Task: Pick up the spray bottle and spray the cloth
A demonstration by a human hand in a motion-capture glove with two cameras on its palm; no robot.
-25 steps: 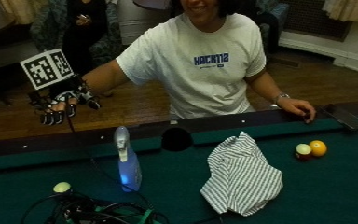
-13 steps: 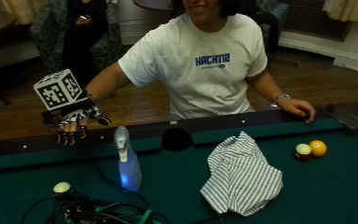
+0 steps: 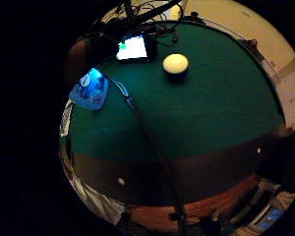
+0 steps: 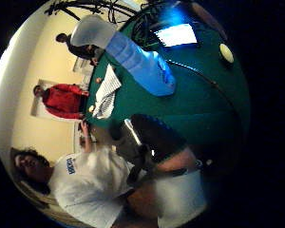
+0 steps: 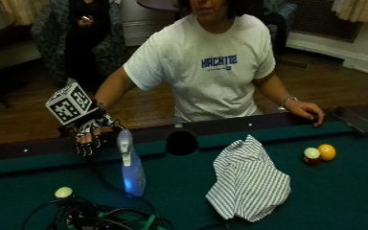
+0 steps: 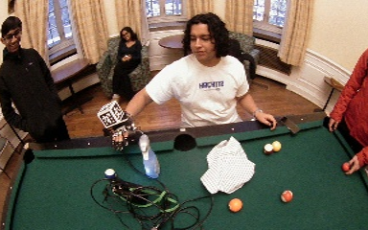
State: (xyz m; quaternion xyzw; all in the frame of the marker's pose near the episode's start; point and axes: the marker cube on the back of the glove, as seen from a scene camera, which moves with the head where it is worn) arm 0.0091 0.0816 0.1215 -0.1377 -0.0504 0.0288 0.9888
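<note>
- The gloved right hand (image 5: 88, 136) is seen in the outside view above the near rail of the pool table (image 5: 337, 191), fingers pointing downward and relaxed; nothing is held.
- The spray bottle (image 5: 131, 165) stands upright on the green felt, just beside the hand and slightly further onto the table; hand and bottle are apart; the bottle's lower body is blue, its head pale.
- The striped cloth (image 5: 247, 179) lies crumpled on the felt, well apart from the bottle, on the side of the person's bare hand (image 5: 305, 111); that hand rests on the rail.
- A side pocket (image 5: 182, 143) is located in the rail between bottle and cloth.
- Two billiard balls (image 5: 318, 154), touching, lie near the cloth; a pale ball (image 5: 63, 192) lies near the bottle, beside a tangle of cables (image 5: 101, 218).
- In the thumb-side palm view the bottle (image 4: 133, 59) is shown close to the palm.
</note>
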